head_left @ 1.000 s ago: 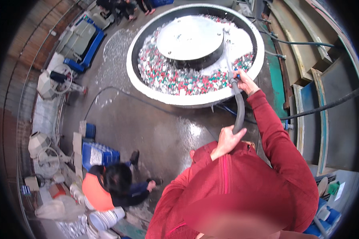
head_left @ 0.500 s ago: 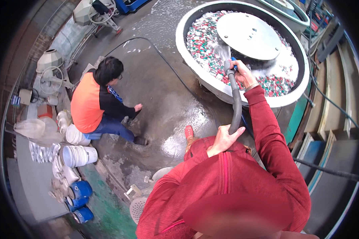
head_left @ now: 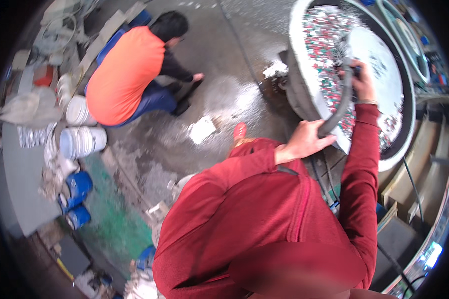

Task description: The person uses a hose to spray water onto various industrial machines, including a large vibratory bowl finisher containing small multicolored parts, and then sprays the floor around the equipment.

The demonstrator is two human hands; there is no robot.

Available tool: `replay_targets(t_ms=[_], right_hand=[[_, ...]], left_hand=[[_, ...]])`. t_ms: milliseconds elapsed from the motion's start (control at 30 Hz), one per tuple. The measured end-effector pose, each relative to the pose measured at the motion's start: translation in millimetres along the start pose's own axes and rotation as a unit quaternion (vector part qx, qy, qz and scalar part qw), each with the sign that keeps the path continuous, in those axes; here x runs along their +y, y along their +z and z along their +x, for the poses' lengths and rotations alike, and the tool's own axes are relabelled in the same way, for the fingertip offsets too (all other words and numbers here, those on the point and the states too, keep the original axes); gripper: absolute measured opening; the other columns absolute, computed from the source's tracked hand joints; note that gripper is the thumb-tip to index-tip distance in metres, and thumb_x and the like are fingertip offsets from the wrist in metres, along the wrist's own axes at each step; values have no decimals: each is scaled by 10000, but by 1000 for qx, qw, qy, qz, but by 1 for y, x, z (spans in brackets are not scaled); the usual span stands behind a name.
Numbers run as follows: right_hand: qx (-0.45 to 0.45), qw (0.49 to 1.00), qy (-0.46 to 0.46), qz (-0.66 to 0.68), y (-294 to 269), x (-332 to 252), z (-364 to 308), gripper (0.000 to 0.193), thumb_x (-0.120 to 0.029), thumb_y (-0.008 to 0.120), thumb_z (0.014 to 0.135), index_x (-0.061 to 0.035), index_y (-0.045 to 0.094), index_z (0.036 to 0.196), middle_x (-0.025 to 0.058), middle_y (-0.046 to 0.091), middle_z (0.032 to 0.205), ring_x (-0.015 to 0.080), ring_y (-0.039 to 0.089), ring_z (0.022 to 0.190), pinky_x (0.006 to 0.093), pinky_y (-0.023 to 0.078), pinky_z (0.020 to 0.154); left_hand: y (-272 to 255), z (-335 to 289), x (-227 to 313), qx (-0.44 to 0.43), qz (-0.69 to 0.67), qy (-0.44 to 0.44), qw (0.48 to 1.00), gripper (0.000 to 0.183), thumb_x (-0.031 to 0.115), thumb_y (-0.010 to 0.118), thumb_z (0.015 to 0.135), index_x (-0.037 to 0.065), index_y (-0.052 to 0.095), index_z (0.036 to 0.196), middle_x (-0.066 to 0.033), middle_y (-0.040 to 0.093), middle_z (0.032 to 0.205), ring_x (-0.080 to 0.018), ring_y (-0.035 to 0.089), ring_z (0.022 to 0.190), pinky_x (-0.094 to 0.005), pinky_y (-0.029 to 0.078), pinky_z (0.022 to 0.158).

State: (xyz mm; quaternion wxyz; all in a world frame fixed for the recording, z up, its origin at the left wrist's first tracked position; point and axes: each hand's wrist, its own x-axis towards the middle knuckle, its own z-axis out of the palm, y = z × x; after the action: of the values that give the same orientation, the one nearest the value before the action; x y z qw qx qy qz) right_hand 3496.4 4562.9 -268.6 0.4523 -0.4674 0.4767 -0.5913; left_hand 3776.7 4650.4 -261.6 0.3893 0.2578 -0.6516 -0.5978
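Note:
A grey hose [head_left: 345, 97] runs between my hands and over the near side of a big round tub [head_left: 295, 52] with a pale rim. My right hand [head_left: 363, 82] is closed round the hose's front end, above the tub; a dark fitting there is partly hidden by my fingers. Lower down, beside the tub's near rim, my left hand [head_left: 307, 142] grips the rear of the hose. Many small red, green and white pieces [head_left: 322, 50] fill the tub round a large pale disc [head_left: 379, 62]. Blur hides whether water leaves the hose.
At left a person in an orange and black top [head_left: 127, 74] crouches over the wet floor [head_left: 219, 104]. White buckets [head_left: 82, 142] and blue containers [head_left: 78, 184] stand behind them. A dark cable [head_left: 239, 42] crosses the floor. Wooden boards [head_left: 409, 164] line the right.
The view has shifted, and the tub sits farther right. My hands have brought the hose over the tub's near side toward the disc. A splash shows beside the tub, and the person bends lower.

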Motion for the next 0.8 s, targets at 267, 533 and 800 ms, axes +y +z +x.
replay_targets(t_ms=[267, 533, 800], right_hand=[[227, 885, 329, 240, -4, -5, 49, 197, -16, 529, 683, 8, 448, 860, 161, 504, 882, 281, 549, 691, 363, 533, 569], [226, 917, 220, 244, 18, 12, 64, 191, -8, 495, 683, -9, 430, 862, 132, 464, 835, 326, 513, 650, 415, 519, 490], [242, 910, 236, 238, 35, 6, 70, 270, 4, 498, 647, -3, 435, 909, 147, 451, 815, 306, 518, 621, 431, 527, 465]], left_hand=[[-49, 48, 32, -90, -50, -69, 992, 328, 300, 660, 742, -15, 571, 737, -137, 523, 542, -203, 548, 508, -348, 407, 520], [-56, 55, 17, -127, -75, -93, 985, 268, 233, 657, 783, 1, 540, 717, 5, 471, 550, -49, 412, 528, -261, 356, 467], [-53, 48, 17, -109, -95, -67, 987, 269, 232, 653, 791, 8, 530, 707, 13, 455, 522, -52, 412, 488, -250, 349, 446]])
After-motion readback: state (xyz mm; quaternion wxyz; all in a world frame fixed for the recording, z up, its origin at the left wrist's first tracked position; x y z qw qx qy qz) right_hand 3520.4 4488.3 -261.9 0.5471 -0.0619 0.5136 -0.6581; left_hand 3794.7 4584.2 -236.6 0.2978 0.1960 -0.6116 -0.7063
